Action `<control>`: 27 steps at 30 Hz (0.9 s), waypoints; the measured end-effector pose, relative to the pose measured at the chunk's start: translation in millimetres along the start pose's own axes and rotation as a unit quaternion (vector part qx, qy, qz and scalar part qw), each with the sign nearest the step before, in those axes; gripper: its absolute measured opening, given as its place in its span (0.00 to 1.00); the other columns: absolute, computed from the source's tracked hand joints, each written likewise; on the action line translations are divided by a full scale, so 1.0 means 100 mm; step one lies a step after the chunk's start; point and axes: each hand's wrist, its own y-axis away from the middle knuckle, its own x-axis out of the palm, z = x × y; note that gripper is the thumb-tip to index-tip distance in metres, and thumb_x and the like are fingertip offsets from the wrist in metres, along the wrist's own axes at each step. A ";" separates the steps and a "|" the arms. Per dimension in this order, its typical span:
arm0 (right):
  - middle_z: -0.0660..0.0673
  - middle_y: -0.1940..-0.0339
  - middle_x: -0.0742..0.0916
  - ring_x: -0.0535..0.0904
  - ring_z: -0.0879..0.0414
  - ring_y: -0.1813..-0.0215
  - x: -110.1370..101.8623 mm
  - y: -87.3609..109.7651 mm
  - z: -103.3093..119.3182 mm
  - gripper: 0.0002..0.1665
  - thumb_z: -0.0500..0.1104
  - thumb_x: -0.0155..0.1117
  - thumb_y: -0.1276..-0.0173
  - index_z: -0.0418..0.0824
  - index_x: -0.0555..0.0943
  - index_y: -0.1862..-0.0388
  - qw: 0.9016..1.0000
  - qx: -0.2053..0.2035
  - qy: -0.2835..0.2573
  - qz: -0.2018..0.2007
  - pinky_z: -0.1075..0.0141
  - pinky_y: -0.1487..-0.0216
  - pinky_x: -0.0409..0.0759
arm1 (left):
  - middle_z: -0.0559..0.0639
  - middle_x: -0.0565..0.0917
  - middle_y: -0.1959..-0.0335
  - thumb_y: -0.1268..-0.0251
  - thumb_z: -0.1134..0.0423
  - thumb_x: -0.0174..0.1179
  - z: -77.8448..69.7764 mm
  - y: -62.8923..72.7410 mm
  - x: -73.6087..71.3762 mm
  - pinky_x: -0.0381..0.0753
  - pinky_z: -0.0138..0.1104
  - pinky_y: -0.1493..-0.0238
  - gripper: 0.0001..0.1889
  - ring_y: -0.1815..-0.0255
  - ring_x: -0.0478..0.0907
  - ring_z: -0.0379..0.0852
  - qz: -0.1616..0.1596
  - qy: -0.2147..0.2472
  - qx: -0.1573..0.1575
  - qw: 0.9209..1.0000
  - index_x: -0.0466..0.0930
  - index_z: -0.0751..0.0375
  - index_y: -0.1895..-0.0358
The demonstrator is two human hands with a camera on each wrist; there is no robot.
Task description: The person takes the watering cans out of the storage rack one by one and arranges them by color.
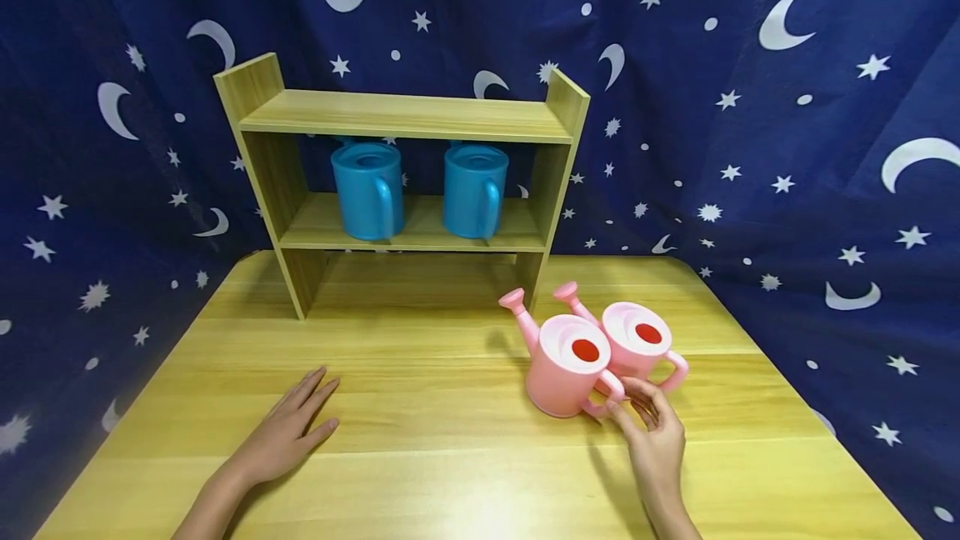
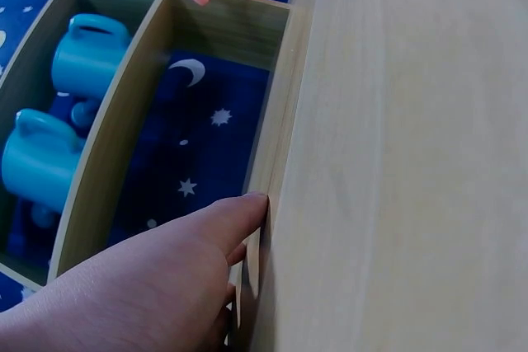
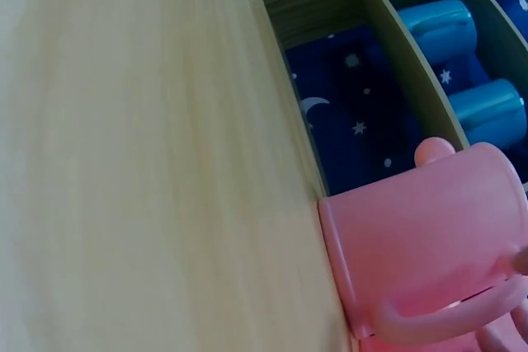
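Observation:
Two pink watering cans stand side by side on the right of the table in the head view, their spouts pointing up to the left. My right hand [image 1: 656,432] has its thumb and fingers at the handle of the nearer pink watering can [image 1: 558,377], pinching it. Just behind and to the right is the other pink watering can [image 1: 637,340], close to my fingertips. In the right wrist view the nearer can's body [image 3: 429,237] stands upright on the table, with fingers [image 3: 493,340] by its handle. My left hand [image 1: 288,432] rests on the table at the left, fingers extended and holding nothing.
A wooden shelf unit [image 1: 405,115] stands at the back of the table [image 1: 420,457]. On its middle board are a left blue watering can [image 1: 360,198] and a right blue watering can [image 1: 468,198], handles forward. A dark blue star-and-moon curtain [image 1: 720,132] hangs behind.

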 end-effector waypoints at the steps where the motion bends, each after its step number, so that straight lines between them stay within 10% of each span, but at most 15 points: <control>1: 0.46 0.61 0.83 0.77 0.59 0.55 -0.01 0.00 0.01 0.19 0.21 0.64 0.49 0.27 0.78 0.55 1.000 -0.021 0.009 -0.012 0.74 0.50 0.71 | 0.62 0.52 0.29 0.32 0.48 0.50 0.00 0.00 0.01 0.52 0.65 0.43 0.32 0.31 0.48 0.66 0.000 0.000 0.000 1.000 0.59 0.61 0.31; 8: 0.39 0.67 0.83 0.75 0.61 0.57 0.10 0.07 0.35 0.16 0.17 0.63 0.56 0.23 0.79 0.64 0.971 -0.220 0.044 -0.086 0.72 0.50 0.67 | 0.62 0.53 0.29 0.32 0.48 0.51 -0.03 0.00 0.00 0.52 0.64 0.43 0.31 0.31 0.49 0.65 -0.006 -0.001 0.000 1.000 0.60 0.60 0.31; 15: 0.35 0.70 0.83 0.75 0.53 0.59 0.51 0.07 0.86 0.09 0.23 0.63 0.53 0.23 0.79 0.69 0.924 -0.382 0.015 -0.031 0.70 0.50 0.67 | 0.62 0.52 0.29 0.32 0.48 0.51 -0.02 0.00 0.00 0.51 0.64 0.42 0.31 0.31 0.48 0.65 -0.003 0.000 -0.001 1.000 0.60 0.60 0.31; 27: 0.34 0.59 0.83 0.79 0.46 0.56 1.28 -0.50 1.45 0.16 0.27 0.64 0.43 0.25 0.77 0.54 0.961 -0.249 -0.064 0.098 0.57 0.53 0.78 | 0.62 0.53 0.29 0.32 0.48 0.51 -0.01 0.01 0.00 0.52 0.64 0.42 0.31 0.31 0.48 0.66 -0.006 0.005 -0.002 1.000 0.60 0.60 0.31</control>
